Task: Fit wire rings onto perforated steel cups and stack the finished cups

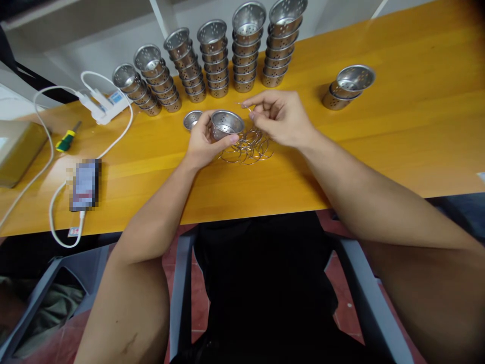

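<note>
My left hand is closed round a small perforated metal cup, tilted with its mouth up. To the right of the cup, my right hand pinches a thin piece of wire between thumb and fingers, apart from the cup's rim. Below both hands a tangled heap of thin wire rings lies on the wooden table. Another small metal cup sits just behind my left hand, partly hidden by it.
Several stacks of perforated cups line the table's back edge. Two nested cups stand at the right. On the left are a white power strip with cables, a screwdriver, a phone on its cable and a box.
</note>
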### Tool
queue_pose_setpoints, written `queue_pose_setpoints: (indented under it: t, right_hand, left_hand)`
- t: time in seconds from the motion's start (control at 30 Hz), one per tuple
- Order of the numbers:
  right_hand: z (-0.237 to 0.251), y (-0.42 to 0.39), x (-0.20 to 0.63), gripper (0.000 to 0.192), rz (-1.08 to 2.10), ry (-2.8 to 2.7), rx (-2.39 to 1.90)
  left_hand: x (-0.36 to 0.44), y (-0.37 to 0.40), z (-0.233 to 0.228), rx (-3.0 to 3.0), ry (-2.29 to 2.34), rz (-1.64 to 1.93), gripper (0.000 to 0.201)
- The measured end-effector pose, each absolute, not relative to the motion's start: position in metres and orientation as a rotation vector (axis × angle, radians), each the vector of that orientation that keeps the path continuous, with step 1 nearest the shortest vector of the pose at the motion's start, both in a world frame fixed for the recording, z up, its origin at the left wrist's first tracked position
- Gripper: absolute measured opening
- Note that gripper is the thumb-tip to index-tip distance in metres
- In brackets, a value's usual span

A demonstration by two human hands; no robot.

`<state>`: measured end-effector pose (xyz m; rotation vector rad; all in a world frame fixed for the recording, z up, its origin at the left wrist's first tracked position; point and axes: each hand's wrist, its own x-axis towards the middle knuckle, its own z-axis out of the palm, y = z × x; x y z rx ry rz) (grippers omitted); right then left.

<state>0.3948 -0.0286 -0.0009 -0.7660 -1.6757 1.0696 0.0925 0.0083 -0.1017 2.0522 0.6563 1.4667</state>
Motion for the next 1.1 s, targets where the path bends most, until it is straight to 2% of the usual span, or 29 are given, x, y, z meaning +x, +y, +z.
queue_pose_setpoints:
  t: [0.13, 0.27, 0.53, 0.8, 0.87, 0.93, 1.03, 1.1]
  right_hand:
    - [-0.004, -0.031, 0.394, 0.038, 1.002, -1.747, -0.781]
    - [-0.006, -0.032, 0.393, 0.039, 0.965, -1.768, -0.827]
    - [-0.007, -0.036, 0.388, 0.03, 0.941, -1.795, -0.854]
    - [-0.017, -0.032, 0.378, 0.017, 0.912, -1.746, -0.922]
    - [-0.018, -0.033, 0.374, 0.024, 0.902, -1.735, -0.916]
    - [-0.018, -0.036, 0.37, 0.027, 0.897, -1.731, -0.908]
    - [-0.015, -0.04, 0.365, 0.019, 0.914, -1.727, -0.909]
    - [-0.011, -0.043, 0.365, 0.019, 0.941, -1.713, -0.907]
  left_hand:
    - [0.093, 0.003, -0.096, 2.068, 0.679, 1.421, 0.101]
    - [0.096, -0.004, -0.092, 2.077, 0.723, 1.369, 0.106]
    - [0.099, -0.006, -0.092, 2.119, 0.765, 1.307, 0.109]
    - [0.102, -0.033, -0.063, 2.295, 0.882, 1.109, 0.106]
    - [0.107, -0.037, -0.061, 2.324, 0.898, 1.1, 0.103]
    - [0.113, -0.039, -0.062, 2.329, 0.909, 1.105, 0.108]
    - [0.12, -0.041, -0.061, 2.303, 0.949, 1.111, 0.118]
    - [0.122, -0.044, -0.058, 2.271, 0.99, 1.118, 0.115]
